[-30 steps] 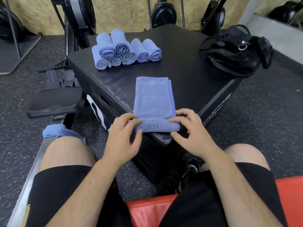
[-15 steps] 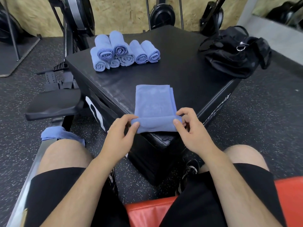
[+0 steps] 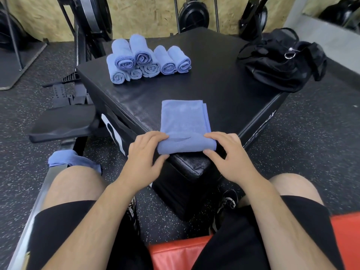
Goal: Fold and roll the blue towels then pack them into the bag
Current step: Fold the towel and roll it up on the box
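A folded blue towel (image 3: 184,117) lies on the near corner of a black padded box (image 3: 204,90). Its near end is turned over into the start of a roll (image 3: 186,146). My left hand (image 3: 145,156) pinches the roll's left end between fingers and thumb. My right hand (image 3: 228,154) pinches the right end the same way. A pile of several rolled blue towels (image 3: 144,59) sits at the box's far left. The black bag (image 3: 282,59) lies slumped on the far right corner.
Another blue towel (image 3: 72,159) lies crumpled by my left knee on a metal rail. A black rowing machine seat (image 3: 62,121) stands left of the box. Gym machines line the wooden wall behind. A red bench (image 3: 175,252) is under me.
Both hands lifted the towel's near edge and turned it forward, so the roll has grown thicker and the printed end is tucked under. The view shifted slightly.
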